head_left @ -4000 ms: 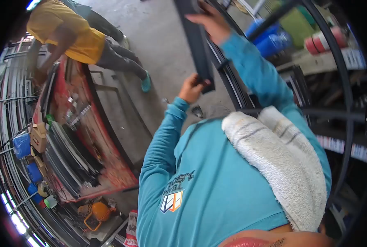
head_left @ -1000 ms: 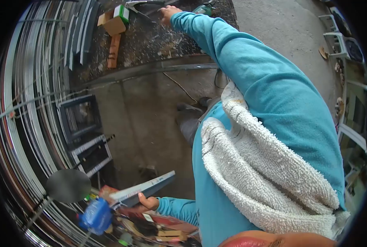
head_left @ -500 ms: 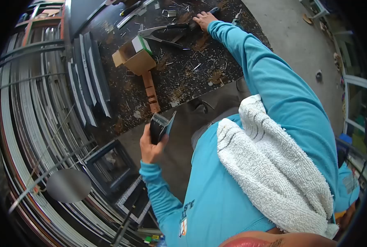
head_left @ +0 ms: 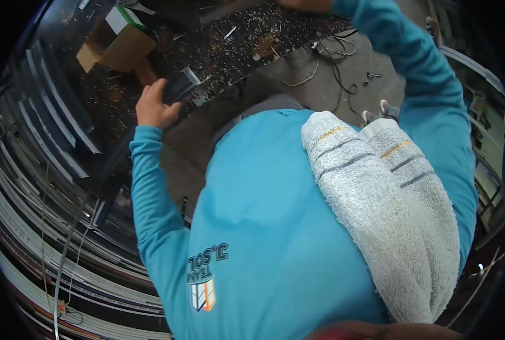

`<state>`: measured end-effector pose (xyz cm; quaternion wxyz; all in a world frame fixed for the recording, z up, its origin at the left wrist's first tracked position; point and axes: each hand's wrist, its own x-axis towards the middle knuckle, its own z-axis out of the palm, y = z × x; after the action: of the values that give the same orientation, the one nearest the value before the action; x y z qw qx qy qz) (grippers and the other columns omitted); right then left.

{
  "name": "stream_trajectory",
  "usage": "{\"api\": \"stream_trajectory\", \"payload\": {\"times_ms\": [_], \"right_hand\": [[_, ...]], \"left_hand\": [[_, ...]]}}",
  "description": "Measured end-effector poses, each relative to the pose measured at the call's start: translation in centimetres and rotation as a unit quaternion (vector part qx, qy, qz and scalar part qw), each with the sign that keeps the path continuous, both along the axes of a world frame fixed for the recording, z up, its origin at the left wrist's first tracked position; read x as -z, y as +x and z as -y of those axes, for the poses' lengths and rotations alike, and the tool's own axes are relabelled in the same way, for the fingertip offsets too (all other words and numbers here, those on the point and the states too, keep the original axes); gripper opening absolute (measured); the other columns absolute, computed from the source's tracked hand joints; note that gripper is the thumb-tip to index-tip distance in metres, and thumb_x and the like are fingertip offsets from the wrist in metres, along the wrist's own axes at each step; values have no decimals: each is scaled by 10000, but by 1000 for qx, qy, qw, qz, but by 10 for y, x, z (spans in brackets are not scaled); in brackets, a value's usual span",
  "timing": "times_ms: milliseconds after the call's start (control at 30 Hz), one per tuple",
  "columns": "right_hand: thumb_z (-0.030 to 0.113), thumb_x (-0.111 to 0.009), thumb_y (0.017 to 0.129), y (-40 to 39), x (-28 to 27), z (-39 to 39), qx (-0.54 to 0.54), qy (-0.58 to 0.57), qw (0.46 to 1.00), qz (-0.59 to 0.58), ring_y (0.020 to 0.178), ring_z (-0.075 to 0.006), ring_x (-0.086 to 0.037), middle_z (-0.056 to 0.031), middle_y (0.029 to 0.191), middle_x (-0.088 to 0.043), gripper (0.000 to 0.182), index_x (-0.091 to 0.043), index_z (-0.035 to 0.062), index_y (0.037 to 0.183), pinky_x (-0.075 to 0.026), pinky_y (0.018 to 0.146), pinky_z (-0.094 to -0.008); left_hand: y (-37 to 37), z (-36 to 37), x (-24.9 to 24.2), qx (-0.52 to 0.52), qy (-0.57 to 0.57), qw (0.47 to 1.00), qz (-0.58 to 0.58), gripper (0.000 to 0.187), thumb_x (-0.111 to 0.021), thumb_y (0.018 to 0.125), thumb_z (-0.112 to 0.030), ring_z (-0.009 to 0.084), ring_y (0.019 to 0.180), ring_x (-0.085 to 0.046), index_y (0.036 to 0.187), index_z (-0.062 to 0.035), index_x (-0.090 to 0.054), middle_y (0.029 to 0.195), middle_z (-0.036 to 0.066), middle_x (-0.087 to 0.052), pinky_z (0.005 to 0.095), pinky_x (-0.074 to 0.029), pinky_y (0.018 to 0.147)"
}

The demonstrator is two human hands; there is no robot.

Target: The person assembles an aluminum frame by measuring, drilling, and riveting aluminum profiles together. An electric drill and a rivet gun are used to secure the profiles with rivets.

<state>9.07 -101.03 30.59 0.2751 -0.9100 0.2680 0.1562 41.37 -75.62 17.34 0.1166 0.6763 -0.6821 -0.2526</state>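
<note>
Clearly, from the head camera, we see our left hand (head_left: 155, 106) at the near left edge of a dark workbench (head_left: 224, 54), its fingers and thumb closed around a dark profile piece (head_left: 179, 84). The piece points to the right from our grip, with its pale-rimmed end out past the thumb, over or just beside the bench's near edge; whether it rests on the bench we cannot tell.

Our right hand (head_left: 308, 5) reaches to the far side, where the top of the view cuts it off; we cannot tell whether its fingers are released or grasping. A blurred dark strip (head_left: 230, 8) lies just to its left, and contact between the two is unclear.

On the bench, just to the far left of our left hand, a cardboard box (head_left: 114, 51) has its flaps up, with a green and white box (head_left: 122, 21) at its far side. A reddish-brown block (head_left: 145, 72) lies between the cardboard box and our fingers. Farther left, long dark profiles (head_left: 61, 105) lie side by side. Many long strips (head_left: 77, 272) fill the near left. Cables (head_left: 336, 62) trail over the floor (head_left: 303, 67) to the right of the bench, and a white towel (head_left: 371, 209) drapes our right shoulder.
</note>
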Motion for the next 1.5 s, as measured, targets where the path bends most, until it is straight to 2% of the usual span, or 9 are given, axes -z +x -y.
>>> {"api": "stream_trajectory", "payload": {"times_ms": [100,133,200,333,500,633,1033,1400,1500], "right_hand": [[96,-608,762,-16,24,-43,59,165,984,44,818,-350,-641,-181,846,-652,415,-616,57,1175,-513,742,-416],[67,-594,831,-29,70,-59,30,79,989,119,929,-311,-667,-129,1010,-693,393,-615,94,1222,-537,854,-394],[32,-570,827,-9,56,-73,37,133,990,38,934,-310,-663,-146,1020,-685,458,-585,93,1280,-529,860,-392],[80,-607,822,25,79,-79,-24,27,992,120,930,-321,-653,-148,1027,-681,417,-618,114,1237,-519,853,-417],[114,-628,824,37,50,-57,-75,-3,997,22,902,-309,-653,-134,986,-682,413,-621,129,1237,-522,837,-421],[130,-636,820,61,74,-71,-54,19,994,95,903,-301,-653,-126,980,-681,418,-624,140,1238,-522,821,-432],[99,-632,799,49,60,-29,-77,137,988,2,954,-311,-660,-149,1039,-690,373,-652,88,1172,-530,853,-404],[89,-627,783,100,66,-40,-121,79,989,-14,923,-330,-666,-149,983,-699,380,-659,95,1162,-534,845,-425],[89,-624,795,94,84,-51,-96,90,989,66,942,-323,-659,-156,1013,-687,398,-644,111,1192,-522,861,-426]], "left_hand": [[0,-1,-1,9,-5,1000,11,494,-792,679,-387,350,839,-599,1004,-67,-600,880,154,-608,431,-480,729],[-1,1,-1,6,9,1000,15,515,-801,664,-393,342,851,-603,1014,-70,-602,882,144,-614,429,-489,733],[-3,2,-2,1,37,999,25,558,-819,636,-404,327,875,-610,1033,-76,-606,885,124,-625,424,-509,741],[-5,1,-2,6,11,1000,22,520,-824,639,-380,322,851,-621,1011,-90,-605,869,116,-626,420,-513,726],[-1,4,-3,3,37,999,20,499,-816,653,-388,331,827,-625,1003,-100,-607,874,120,-622,425,-510,722],[-3,5,-4,-34,59,998,19,479,-800,686,-375,343,824,-615,1014,-94,-591,864,132,-608,425,-487,723],[1,8,-4,-29,71,997,-1,500,-795,682,-373,343,828,-611,1035,-89,-583,876,141,-604,421,-485,729],[2,12,-4,-29,83,996,-3,489,-797,676,-385,344,810,-621,1012,-87,-603,854,141,-608,423,-496,717],[7,13,-4,-39,90,995,-8,499,-791,678,-366,359,830,-612,1032,-78,-590,871,149,-610,428,-479,734]]}}
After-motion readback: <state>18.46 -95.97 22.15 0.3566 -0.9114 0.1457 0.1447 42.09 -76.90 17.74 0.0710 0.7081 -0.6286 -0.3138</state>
